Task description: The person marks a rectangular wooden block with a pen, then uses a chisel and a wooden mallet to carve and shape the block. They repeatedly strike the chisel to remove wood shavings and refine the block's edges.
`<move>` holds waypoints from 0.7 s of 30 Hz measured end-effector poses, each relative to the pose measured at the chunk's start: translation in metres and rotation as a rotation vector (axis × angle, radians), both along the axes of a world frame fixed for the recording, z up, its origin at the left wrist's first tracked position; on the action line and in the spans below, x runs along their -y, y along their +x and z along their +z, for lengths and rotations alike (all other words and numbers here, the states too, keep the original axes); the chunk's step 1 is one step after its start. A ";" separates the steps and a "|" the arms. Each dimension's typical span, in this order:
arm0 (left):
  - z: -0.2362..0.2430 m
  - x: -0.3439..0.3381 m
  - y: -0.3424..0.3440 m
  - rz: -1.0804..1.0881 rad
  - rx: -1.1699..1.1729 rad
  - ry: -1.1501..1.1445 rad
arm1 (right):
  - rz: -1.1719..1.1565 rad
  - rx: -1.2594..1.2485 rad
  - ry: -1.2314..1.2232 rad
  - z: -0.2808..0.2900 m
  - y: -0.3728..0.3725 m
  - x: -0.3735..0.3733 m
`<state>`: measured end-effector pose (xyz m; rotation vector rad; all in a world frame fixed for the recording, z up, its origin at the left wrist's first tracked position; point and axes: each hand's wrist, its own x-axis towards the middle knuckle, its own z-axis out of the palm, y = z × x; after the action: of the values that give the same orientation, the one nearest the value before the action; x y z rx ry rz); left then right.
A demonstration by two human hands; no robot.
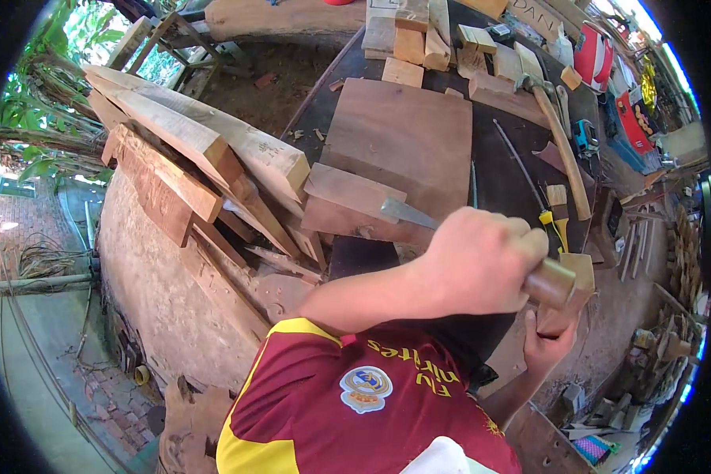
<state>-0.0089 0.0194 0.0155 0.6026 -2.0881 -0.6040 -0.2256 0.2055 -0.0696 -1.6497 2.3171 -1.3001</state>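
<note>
My left hand (482,257) is closed round a chisel. Its blade (407,212) points left, over the near edge of the brown board, and its round wooden handle (551,283) sticks out beyond the fist. Lower right, my right hand (549,344) grips a squared wooden block (574,288) from below, just past the handle's end. Whether block and handle touch, I cannot tell. A smaller reddish wood piece (347,204) lies by the blade tip, at the near side of a wide brown board (403,134) on the dark bench.
Long planks (205,150) lean at the bench's left side. An axe-like tool with a curved wooden handle (561,150), a metal rod (521,162) and a yellow-ended tool (555,225) lie to the right. Wood offcuts (409,46) and a blue tape measure (585,138) sit farther back.
</note>
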 end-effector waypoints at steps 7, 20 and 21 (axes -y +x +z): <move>-0.007 0.016 0.004 0.094 0.013 0.044 | -0.090 0.007 0.058 0.000 -0.009 -0.005; -0.009 0.012 0.002 0.049 -0.018 0.034 | -0.040 0.030 -0.023 -0.001 -0.008 0.001; -0.009 0.011 0.002 0.034 -0.014 0.038 | -0.035 0.018 -0.026 -0.002 -0.009 0.001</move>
<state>-0.0071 0.0081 0.0068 0.6519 -2.0535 -0.6278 -0.2348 0.2047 -0.0718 -1.6048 2.3403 -1.3507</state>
